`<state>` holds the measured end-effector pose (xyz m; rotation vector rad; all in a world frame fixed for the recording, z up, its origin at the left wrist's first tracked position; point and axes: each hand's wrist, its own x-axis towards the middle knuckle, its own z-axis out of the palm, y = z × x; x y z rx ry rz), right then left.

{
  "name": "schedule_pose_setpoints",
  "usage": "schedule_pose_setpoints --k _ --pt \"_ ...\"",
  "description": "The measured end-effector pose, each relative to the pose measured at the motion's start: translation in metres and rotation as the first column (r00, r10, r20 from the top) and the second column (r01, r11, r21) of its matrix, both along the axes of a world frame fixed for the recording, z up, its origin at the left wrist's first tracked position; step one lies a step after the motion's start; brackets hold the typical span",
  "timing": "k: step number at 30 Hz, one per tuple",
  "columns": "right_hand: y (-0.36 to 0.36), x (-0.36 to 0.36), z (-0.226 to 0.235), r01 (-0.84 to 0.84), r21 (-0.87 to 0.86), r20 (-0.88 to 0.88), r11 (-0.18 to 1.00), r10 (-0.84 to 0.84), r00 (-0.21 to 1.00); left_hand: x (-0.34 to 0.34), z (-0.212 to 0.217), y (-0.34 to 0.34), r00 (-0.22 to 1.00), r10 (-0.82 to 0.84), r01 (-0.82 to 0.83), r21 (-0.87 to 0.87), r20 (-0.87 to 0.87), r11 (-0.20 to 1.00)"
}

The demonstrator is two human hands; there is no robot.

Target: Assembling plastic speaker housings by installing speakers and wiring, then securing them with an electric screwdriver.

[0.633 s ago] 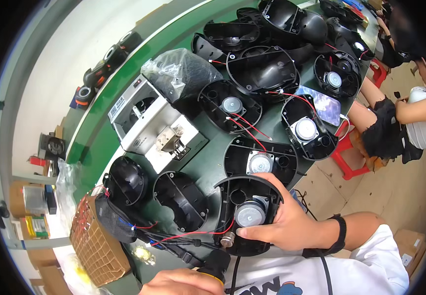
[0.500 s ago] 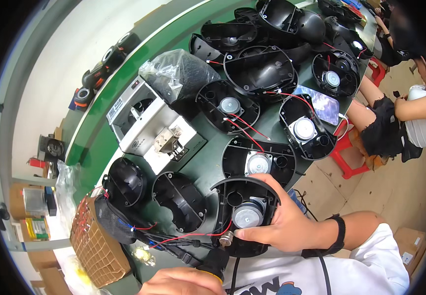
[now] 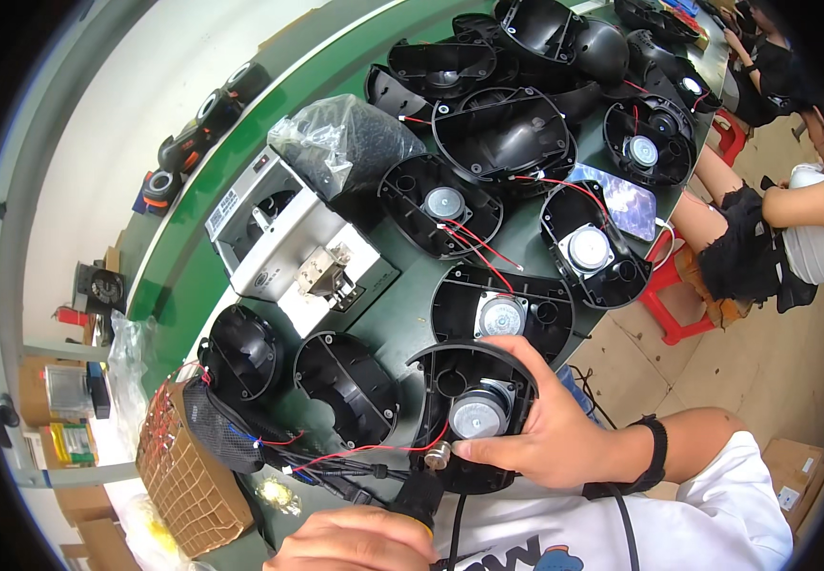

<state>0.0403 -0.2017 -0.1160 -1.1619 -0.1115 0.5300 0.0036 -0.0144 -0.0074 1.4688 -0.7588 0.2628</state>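
Note:
My right hand (image 3: pixel 559 433) grips a black plastic speaker housing (image 3: pixel 450 360) from its right side, thumb on the near part and fingers round the far rim. Inside the housing sits a round silver speaker (image 3: pixel 478 413), with a red wire (image 3: pixel 359 449) running out to the left. At the lower edge my left hand (image 3: pixel 355 541) is closed round an electric screwdriver (image 3: pixel 418 497), black with a yellow ring. Its silver chuck (image 3: pixel 437 455) lies over the housing, beside the speaker; the bit's tip cannot be made out.
Two black shells (image 3: pixel 347 390) lie left of the housing. A white-and-grey machine (image 3: pixel 288 243) stands behind them. More speaker housings (image 3: pixel 502 303) crowd the green table (image 3: pixel 383 324) toward the far right, near a phone (image 3: pixel 621 205). A divided carton (image 3: pixel 188 471) stands left; another person (image 3: pixel 812 224) sits at right.
My left hand and the screwdriver have shifted slightly up and to the right. The housing in my right hand has moved a little to the left.

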Motion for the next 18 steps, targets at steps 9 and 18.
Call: schedule_pose_setpoints --k 9,18 --pt "0.007 -0.002 -0.005 0.085 0.084 -0.078 0.993 -0.078 0.994 0.007 -0.006 -0.004 1.0 0.019 -0.018 0.031 -0.008 0.999" --pt "0.012 -0.004 -0.01 0.11 0.078 -0.073 0.991 -0.104 0.992 0.007 -0.023 -0.004 0.993 0.094 -0.092 -0.029 0.068 0.995"
